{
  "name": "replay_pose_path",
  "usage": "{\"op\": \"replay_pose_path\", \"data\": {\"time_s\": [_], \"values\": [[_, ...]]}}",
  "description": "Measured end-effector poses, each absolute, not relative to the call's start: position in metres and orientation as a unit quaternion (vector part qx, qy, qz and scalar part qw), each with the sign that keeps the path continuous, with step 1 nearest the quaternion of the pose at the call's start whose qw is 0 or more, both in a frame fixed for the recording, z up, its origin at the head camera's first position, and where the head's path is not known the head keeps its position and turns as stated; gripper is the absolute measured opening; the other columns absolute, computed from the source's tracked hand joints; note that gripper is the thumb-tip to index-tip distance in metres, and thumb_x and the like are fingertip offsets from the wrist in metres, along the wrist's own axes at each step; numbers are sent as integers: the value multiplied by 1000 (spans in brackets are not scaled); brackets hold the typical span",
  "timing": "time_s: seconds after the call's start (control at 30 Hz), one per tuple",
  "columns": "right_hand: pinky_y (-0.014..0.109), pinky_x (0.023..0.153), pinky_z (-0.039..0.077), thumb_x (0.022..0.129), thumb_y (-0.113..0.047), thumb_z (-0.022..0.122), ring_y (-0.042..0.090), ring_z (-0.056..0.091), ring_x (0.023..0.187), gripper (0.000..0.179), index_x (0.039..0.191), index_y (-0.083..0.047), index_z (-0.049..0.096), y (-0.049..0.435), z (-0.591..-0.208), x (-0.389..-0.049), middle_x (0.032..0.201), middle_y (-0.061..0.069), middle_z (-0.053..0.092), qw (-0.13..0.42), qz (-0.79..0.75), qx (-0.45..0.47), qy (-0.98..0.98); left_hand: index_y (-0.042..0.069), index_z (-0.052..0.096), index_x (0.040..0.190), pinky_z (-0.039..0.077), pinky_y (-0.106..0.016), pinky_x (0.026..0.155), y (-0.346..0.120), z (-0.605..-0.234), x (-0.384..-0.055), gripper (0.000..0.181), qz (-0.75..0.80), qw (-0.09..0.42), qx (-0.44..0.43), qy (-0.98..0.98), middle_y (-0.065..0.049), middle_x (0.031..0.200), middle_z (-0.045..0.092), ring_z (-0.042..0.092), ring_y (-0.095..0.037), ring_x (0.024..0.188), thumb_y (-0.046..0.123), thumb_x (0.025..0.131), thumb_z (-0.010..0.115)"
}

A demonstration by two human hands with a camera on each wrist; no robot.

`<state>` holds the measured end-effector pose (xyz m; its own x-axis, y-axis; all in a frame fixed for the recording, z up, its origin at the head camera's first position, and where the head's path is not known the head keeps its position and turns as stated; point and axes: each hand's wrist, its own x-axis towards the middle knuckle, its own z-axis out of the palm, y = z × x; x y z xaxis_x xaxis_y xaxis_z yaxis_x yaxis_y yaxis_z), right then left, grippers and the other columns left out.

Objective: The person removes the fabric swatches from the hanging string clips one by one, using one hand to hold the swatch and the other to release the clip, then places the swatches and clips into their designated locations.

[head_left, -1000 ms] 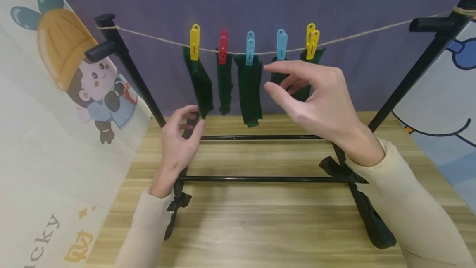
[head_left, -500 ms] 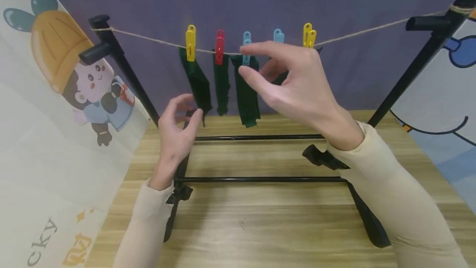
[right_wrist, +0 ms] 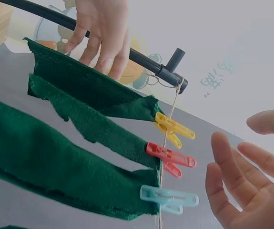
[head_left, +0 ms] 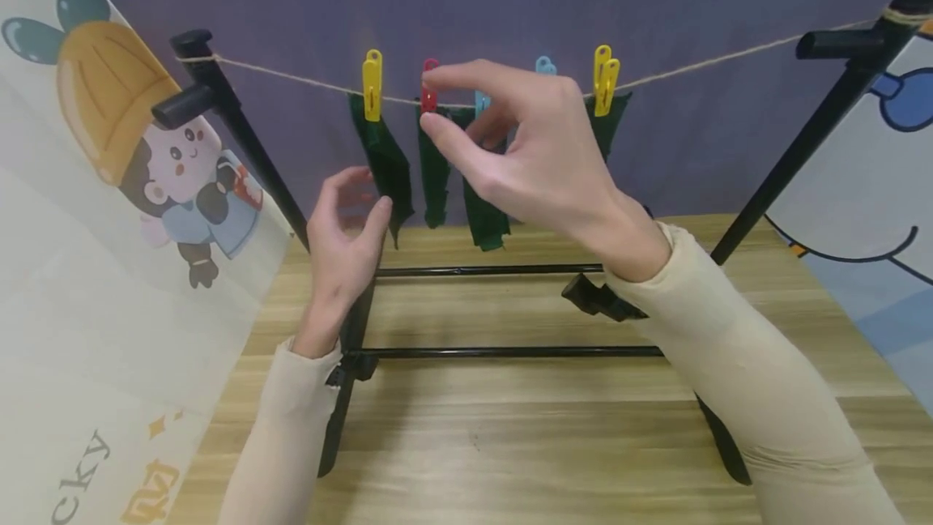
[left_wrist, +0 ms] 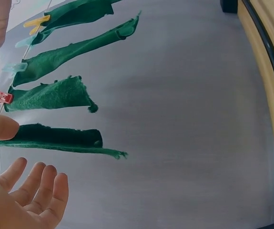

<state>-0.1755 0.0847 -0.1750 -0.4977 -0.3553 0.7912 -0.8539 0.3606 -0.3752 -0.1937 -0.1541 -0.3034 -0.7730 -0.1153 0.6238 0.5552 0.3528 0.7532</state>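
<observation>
Green cloth strips hang from a twine line [head_left: 291, 76], held by plastic clothespins. At the left end, a yellow clothespin [head_left: 372, 83] clips the first strip [head_left: 389, 160]. My left hand [head_left: 342, 241] is beside that strip's lower part, thumb and fingers spread with nothing gripped. In front of the line, my right hand [head_left: 543, 144] is held with thumb and forefinger apart. In the right wrist view, its fingers stay clear of the red clothespin [right_wrist: 170, 155] and the light blue clothespin [right_wrist: 167, 196]. The right hand partly covers the middle strips in the head view.
A black frame with slanted posts [head_left: 251, 128] carries the line. Its crossbars [head_left: 503, 352] run low over the wooden table [head_left: 510, 444]. Another yellow clothespin [head_left: 606, 83] hangs at the right. A dark panel [head_left: 692, 6] stands behind, and a cartoon-printed wall [head_left: 109, 306] at left.
My right hand has moved left along the line, from near the right-hand blue clothespin to the red one. My left hand has risen slightly beside the first strip.
</observation>
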Motion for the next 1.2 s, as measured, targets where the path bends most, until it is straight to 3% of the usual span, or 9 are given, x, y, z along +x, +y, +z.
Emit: {"op": "replay_pose_path", "data": {"time_s": [0.17, 0.53, 0.83, 0.93, 1.03, 1.07, 1.13, 1.2], "values": [[20, 56, 47, 101, -19, 72, 1, 67, 58, 30, 128, -6, 76, 72, -174, -179, 105, 2, 81, 305, 421, 413, -748, 6, 60, 143, 55, -32, 91, -154, -299, -196, 46, -555, 308, -142, -759, -6, 135, 67, 65, -12, 112, 20, 100, 70], [23, 60, 45, 105, -22, 65, 1, 55, 57, 36, 139, -9, 70, 44, -158, -186, 128, 3, 75, 291, 419, 391, -766, 4, 61, 143, 53, -33, 93, -148, -285, -203, 44, -570, 317, -147, -744, -11, 135, 67, 63, -12, 112, 22, 104, 66], [23, 56, 42, 110, -28, 57, 12, 47, 51, 57, 161, -8, 44, 33, -148, -197, 156, 2, 60, 257, 382, 355, -814, 0, 63, 139, 56, -29, 92, -134, -272, -212, 39, -609, 307, -176, -710, -12, 127, 72, 68, -12, 105, 16, 104, 66], [16, 83, 51, 110, -32, 57, 8, 70, 88, 56, 160, -10, 46, 33, -144, -200, 160, 1, 56, 232, 368, 333, -837, -3, 64, 135, 58, -30, 93, -130, -268, -215, 34, -621, 304, -189, -698, -14, 126, 73, 70, -14, 107, 13, 105, 64], [15, 115, 40, 109, -34, 57, 8, 60, 136, 52, 156, -12, 53, 32, -142, -203, 159, 0, 57, 223, 357, 324, -847, -4, 66, 129, 57, -30, 95, -129, -265, -216, 28, -623, 310, -190, -693, -15, 123, 74, 71, -15, 110, 10, 105, 62], [16, 119, 36, 109, -34, 58, 9, 59, 137, 50, 154, -12, 55, 32, -142, -204, 158, 0, 58, 221, 353, 324, -850, -4, 67, 128, 56, -29, 94, -129, -265, -216, 26, -623, 311, -189, -692, -15, 121, 74, 71, -15, 109, 9, 106, 62], [16, 111, 42, 109, -34, 58, 9, 69, 106, 46, 151, -14, 59, 31, -142, -205, 155, -1, 61, 219, 343, 320, -856, -5, 68, 125, 55, -28, 91, -130, -264, -216, 25, -620, 314, -186, -694, -13, 118, 75, 70, -13, 106, 10, 106, 62], [16, 91, 46, 110, -34, 57, 9, 59, 72, 43, 148, -15, 62, 30, -143, -206, 151, -2, 65, 216, 335, 318, -860, -5, 70, 122, 53, -27, 85, -131, -263, -217, 23, -617, 317, -186, -696, -9, 113, 76, 68, -11, 98, 11, 106, 63]]}}
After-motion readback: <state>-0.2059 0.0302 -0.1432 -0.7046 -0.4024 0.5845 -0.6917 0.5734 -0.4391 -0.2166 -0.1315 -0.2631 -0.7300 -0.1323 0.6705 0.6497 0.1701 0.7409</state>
